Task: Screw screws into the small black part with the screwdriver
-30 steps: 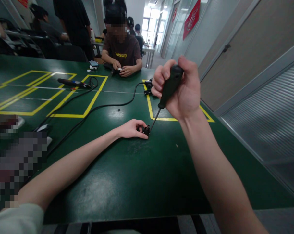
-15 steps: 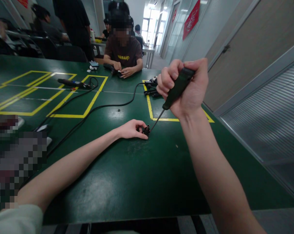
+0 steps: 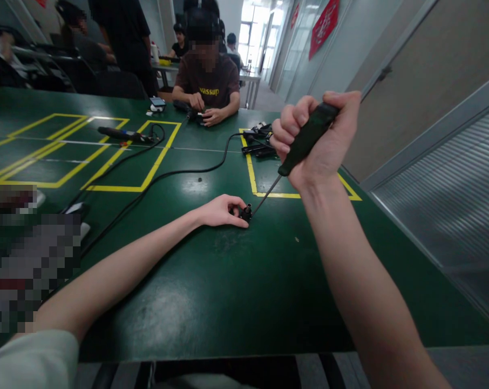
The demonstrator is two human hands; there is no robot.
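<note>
My right hand [image 3: 319,138] is wrapped round the dark handle of a screwdriver [image 3: 307,139], thumb at its butt end. The thin metal shaft slants down and left, its tip at the side of a small black part [image 3: 246,212]; whether it sits in a screw is too small to tell. Thumb and fingers of my left hand [image 3: 224,210] pinch that part against the green table [image 3: 212,281]. A short round stub sticks up from the part, whose exact kind I cannot make out.
A corded black power screwdriver [image 3: 123,135] lies among yellow tape outlines at the left. Black parts [image 3: 260,143] lie behind my right hand. A black cable [image 3: 180,174] crosses the table. Opposite sits a person [image 3: 208,81] handling small dark items. Blurred-out objects [image 3: 34,265] lie at the left edge.
My right hand and the screwdriver have shifted slightly right, and the shaft slants a little more. The left hand keeps its pinch on the black part. The whole view has shifted slightly.
</note>
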